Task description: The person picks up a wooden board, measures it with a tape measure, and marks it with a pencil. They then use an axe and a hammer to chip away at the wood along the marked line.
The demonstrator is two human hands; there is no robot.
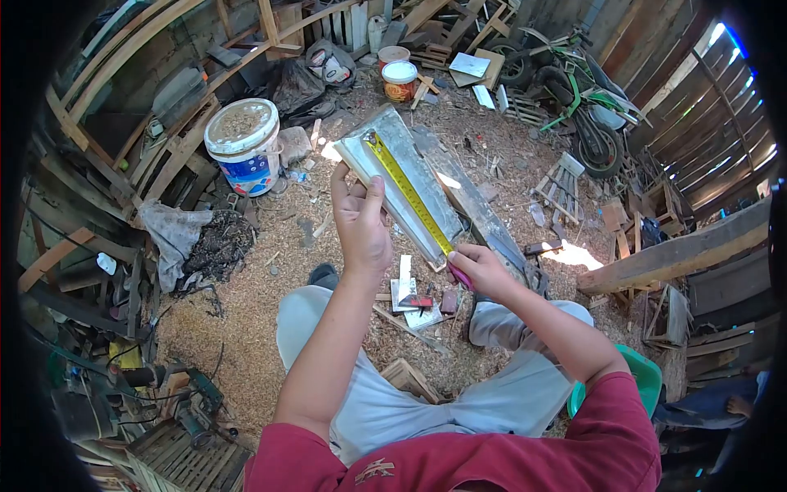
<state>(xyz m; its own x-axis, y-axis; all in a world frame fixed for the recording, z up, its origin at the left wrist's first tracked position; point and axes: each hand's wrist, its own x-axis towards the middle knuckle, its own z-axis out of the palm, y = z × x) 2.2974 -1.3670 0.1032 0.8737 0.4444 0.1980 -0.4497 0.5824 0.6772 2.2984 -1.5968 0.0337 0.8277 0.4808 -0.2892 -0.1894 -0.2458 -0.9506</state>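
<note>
My left hand (366, 225) grips the left edge of a flat, greyish-white board (432, 199), its thumb on the upper face and fingers around the edge. The board lies tilted in front of me. A yellow measuring tape (410, 193) stretches lengthwise over it, its hooked end near the far edge. My right hand (484, 271) is closed around the pink case (460, 277) of the tape measure at the board's near end. Beyond the board's right side is a long, worn wooden plank (484, 220). Between my feet lie small offcuts and a red-and-black tool (418, 302).
Wood shavings (238, 328) cover the ground. A large white bucket (242, 143) stands left, a smaller paint bucket (400, 80) ahead. A green motorbike (578, 98) leans at back right. A thick beam (680, 246) juts in from the right. Another person's hand (739, 405) shows at far right.
</note>
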